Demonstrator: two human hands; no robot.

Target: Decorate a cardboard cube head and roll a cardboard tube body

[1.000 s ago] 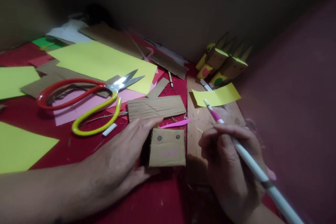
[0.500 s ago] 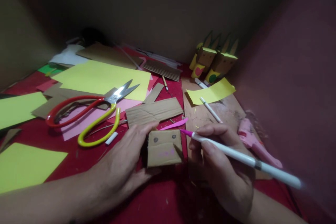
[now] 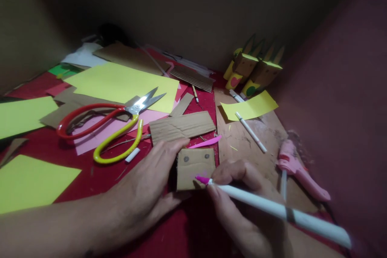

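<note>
At my far left a yellow sheet (image 3: 27,115) runs out of view, and nearer me lies another yellow sheet (image 3: 39,185), both on the red surface (image 3: 169,238). Next come the scissors (image 3: 137,107), one handle red and one yellow, blades a little apart, lying over cardboard and pink paper (image 3: 90,135), the points reaching onto a large yellow sheet (image 3: 121,84). My left hand (image 3: 142,173) is half closed on the small cardboard box (image 3: 189,169), fingers at its upper left edge and thumb by its lower left corner. The box is in front of me, its front towards me, with two dark dots near the top and pink colouring below. Behind it are a flat cardboard piece (image 3: 183,125) and a thin pink strip (image 3: 207,142). My right hand (image 3: 244,219) has fingers and thumb closed around a white marker (image 3: 260,201), its pink tip touching the front of the box. Further right, on a wooden board (image 3: 225,133), lie a white pen (image 3: 250,133) and a curved yellow strip (image 3: 256,105); beyond stand box-headed figures (image 3: 266,73), and at the right a pink glue gun (image 3: 302,175)
</note>
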